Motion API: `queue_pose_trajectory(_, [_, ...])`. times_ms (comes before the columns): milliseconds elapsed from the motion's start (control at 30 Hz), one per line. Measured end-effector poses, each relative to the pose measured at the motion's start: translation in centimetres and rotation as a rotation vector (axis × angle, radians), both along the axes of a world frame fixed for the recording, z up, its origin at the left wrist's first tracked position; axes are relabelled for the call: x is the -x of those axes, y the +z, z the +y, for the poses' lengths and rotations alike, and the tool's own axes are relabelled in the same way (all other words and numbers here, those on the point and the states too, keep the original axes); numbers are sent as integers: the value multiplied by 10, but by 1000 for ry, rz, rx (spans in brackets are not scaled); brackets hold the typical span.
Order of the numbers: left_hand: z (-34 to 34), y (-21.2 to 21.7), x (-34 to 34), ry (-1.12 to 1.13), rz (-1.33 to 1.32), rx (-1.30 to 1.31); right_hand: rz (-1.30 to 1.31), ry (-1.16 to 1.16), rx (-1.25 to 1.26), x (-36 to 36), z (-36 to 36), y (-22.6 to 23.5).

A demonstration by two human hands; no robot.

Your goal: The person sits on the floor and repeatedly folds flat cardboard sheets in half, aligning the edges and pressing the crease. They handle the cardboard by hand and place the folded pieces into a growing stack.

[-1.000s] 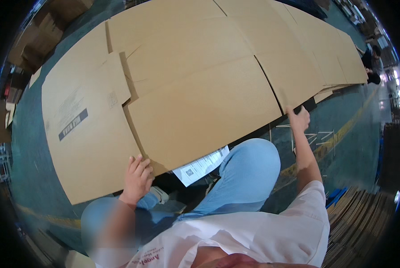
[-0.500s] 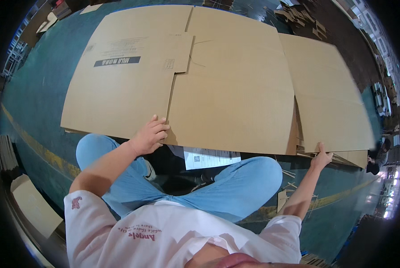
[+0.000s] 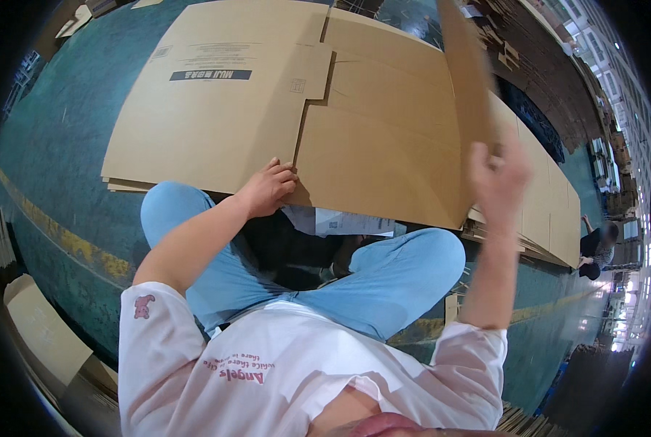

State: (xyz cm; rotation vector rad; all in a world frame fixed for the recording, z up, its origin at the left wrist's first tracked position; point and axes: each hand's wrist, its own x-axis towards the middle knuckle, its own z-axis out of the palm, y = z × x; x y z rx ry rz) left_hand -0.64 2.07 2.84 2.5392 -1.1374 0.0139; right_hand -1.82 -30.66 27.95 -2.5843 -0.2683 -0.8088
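Note:
A large flattened cardboard carton lies in front of my crossed legs, with a dark printed band on its left panel. Its right end panel stands raised, folded up along a crease and blurred by motion. My right hand, smeared too, is closed at the near edge of that raised panel. Beside the slot between the left and middle panels, my left hand lies on the carton's near edge, its fingers slightly apart.
Right of the carton lies another stack of flat cardboard. Printed papers show under the near edge, between my legs. More cardboard stands at the lower left. Another person is at the far right, on the green floor.
My right hand has moved up and lifted the right end panel from flat to upright, uncovering the stack beyond. My left hand stays beside the slot. The view has shifted slightly.

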Motion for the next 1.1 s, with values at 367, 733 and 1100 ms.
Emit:
queue_pose_trajectory(367, [-3,-19,-5,-20,-30,-13,-10,218,751,13,125,-244])
queue_pose_trajectory(733, [-1,-9,-3,72,130,130,53,219,730,0,142,-258])
queue_pose_trajectory(1100, [-10,20,-15,28,120,-35,773,673,527,-25,100,-218])
